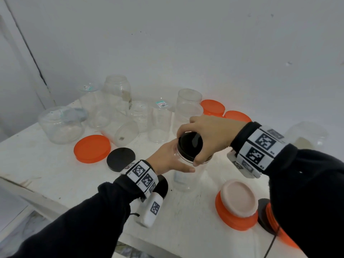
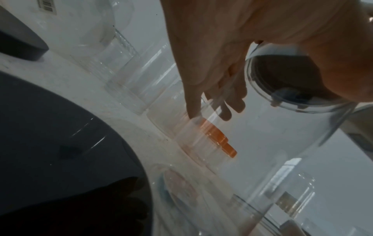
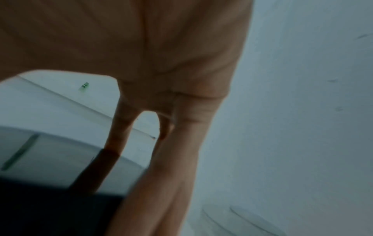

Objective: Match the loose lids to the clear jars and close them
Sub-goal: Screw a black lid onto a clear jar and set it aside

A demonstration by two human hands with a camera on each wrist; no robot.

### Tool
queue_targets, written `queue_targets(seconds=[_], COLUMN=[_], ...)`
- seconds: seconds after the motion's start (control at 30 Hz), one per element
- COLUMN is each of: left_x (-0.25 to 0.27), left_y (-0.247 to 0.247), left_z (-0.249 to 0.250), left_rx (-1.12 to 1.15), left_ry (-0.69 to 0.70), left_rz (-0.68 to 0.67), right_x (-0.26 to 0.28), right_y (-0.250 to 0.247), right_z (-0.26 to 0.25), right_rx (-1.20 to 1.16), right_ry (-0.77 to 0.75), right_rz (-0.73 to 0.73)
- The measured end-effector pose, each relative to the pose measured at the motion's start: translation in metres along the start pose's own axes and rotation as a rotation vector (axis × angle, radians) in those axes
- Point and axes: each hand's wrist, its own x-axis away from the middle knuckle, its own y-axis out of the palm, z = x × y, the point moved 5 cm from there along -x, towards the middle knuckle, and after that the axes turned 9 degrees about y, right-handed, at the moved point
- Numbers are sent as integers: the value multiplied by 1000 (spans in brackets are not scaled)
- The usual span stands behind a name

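1. black lid point(image 1: 190, 144) sat on the jar point(image 1: 186, 175) near the desk point(image 1: 186, 226) front; right hand point(image 1: 208, 135) fingers curled round its rim, so a crooked start could cross the thread.
2. left hand point(image 1: 168, 159) wrapped the clear wall; a weak hold could let the jar spin or tip.

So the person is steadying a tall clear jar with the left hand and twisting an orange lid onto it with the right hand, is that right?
Not quite: the lid is black, not orange. The head view shows the right hand gripping a round black lid on top of the tall clear jar, while the left hand steadies the jar's side. The orange lids lie loose on the table.
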Motion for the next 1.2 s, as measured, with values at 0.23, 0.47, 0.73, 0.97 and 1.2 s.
queue_targets(seconds=[0.23, 0.47, 0.73, 0.97, 1.2], left_x=[9, 12, 16, 17, 18], left_y=[7, 5, 8, 8, 7], left_z=[0, 4, 1, 3, 3], left_rx=[81, 21, 69, 69, 46], left_ry=[14, 21, 13, 19, 16], left_rz=[57, 67, 106, 86, 100], right_x=[8, 13, 11, 16, 15], right_y=[3, 6, 7, 15, 5], right_z=[-3, -3, -6, 2, -5], right_rx=[-132, -13, 13, -26, -65], right_ry=[169, 16, 94, 134, -24], right_rz=[195, -119, 195, 90, 25])
